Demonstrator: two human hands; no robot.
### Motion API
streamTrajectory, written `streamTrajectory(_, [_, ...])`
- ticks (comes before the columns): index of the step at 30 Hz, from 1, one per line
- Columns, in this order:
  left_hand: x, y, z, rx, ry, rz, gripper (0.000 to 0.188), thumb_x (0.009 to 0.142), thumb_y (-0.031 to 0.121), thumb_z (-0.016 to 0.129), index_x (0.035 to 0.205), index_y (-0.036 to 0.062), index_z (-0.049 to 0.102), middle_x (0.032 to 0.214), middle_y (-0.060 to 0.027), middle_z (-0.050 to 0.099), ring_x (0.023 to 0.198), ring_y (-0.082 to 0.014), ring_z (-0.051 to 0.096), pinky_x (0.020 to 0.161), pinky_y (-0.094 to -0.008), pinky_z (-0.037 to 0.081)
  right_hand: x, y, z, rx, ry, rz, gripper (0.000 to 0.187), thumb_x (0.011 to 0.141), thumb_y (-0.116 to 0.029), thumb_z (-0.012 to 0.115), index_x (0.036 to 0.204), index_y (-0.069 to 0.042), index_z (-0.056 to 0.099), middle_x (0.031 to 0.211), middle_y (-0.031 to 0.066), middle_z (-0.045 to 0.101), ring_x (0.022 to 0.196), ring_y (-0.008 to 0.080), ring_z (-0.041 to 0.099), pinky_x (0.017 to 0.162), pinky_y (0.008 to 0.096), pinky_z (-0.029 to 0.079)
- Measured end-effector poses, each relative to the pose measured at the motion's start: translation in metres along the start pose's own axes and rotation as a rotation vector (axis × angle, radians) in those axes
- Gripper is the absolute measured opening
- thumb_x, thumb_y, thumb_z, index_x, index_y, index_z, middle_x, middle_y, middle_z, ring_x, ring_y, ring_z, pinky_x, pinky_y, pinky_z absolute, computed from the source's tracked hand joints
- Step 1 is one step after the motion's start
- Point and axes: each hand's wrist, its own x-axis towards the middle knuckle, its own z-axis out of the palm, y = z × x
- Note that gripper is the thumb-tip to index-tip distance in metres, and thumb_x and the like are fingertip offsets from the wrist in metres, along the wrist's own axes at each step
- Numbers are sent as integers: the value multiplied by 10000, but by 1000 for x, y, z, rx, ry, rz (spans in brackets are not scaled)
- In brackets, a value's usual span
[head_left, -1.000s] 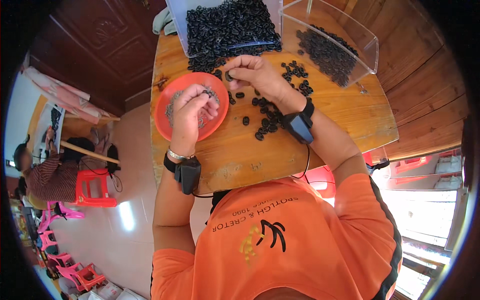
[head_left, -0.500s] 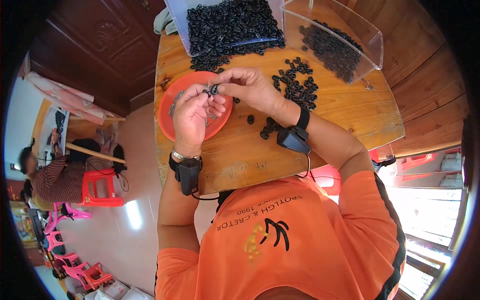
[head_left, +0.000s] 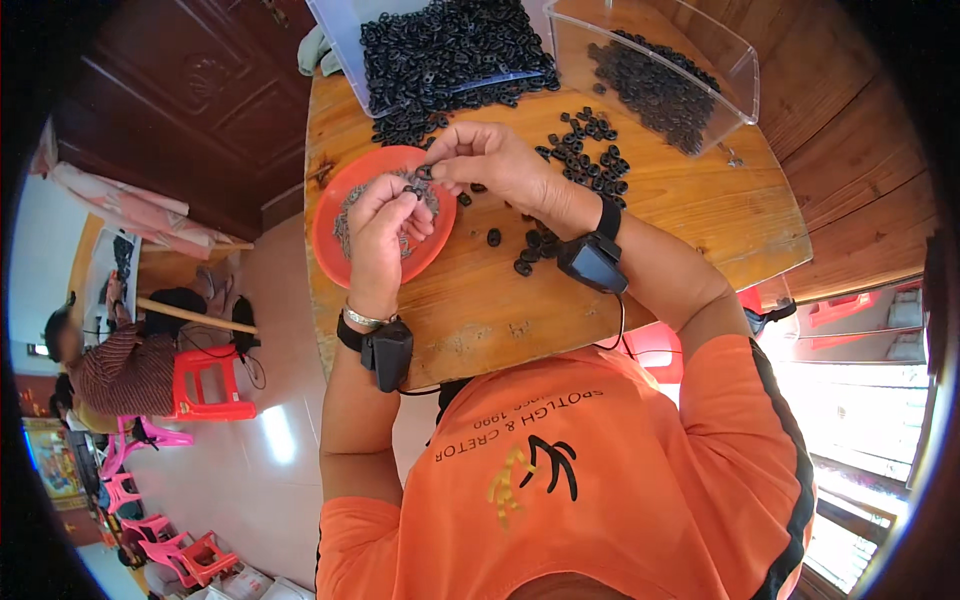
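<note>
Over an orange-red bowl [head_left: 328, 245], my left hand [head_left: 381, 228] pinches a small black piece [head_left: 413, 190] between thumb and fingertips. Just above it, my right hand [head_left: 492, 168] grips a small black oval piece with a hole [head_left: 425, 172]; a narrow gap parts the two pieces. Many small grey metal parts [head_left: 350, 222] fill the bowl, too small to name. Several loose black pieces [head_left: 535, 245] lie on the wooden table [head_left: 470, 315] below my right wrist, and more black two-holed pieces [head_left: 595, 165] are scattered to its right.
A translucent bin [head_left: 340, 50] heaped with black pieces lies at the far side, some spilling out. Right of it stands a clear box [head_left: 745, 90] holding more. At left, another person [head_left: 130, 370] sits on a red stool [head_left: 210, 385]. Wrist devices trail cables.
My hands have drawn slightly apart, so the black pieces that were together are now separated. More of the grey parts in the bowl show.
</note>
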Motion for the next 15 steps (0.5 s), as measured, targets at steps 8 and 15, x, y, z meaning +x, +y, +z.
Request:
streamTrajectory(8, [-2,1,7,155,86,-13,138,846,121,486,741,40,525,611,0,527,537,-43,445,492,-185,358,1,-1,-2,-41,5,-43,121,809,-55,645,918,-13,615,782,15,625,686,61,579,630,210,492])
streamTrajectory(15, [-1,-2,8,181,98,-2,133,841,119,489,745,37,533,604,-1,530,524,-47,448,480,-188,358,-2,-5,5,-114,39,-66,127,812,-58,643,929,-14,620,824,7,619,740,54,565,670,206,488])
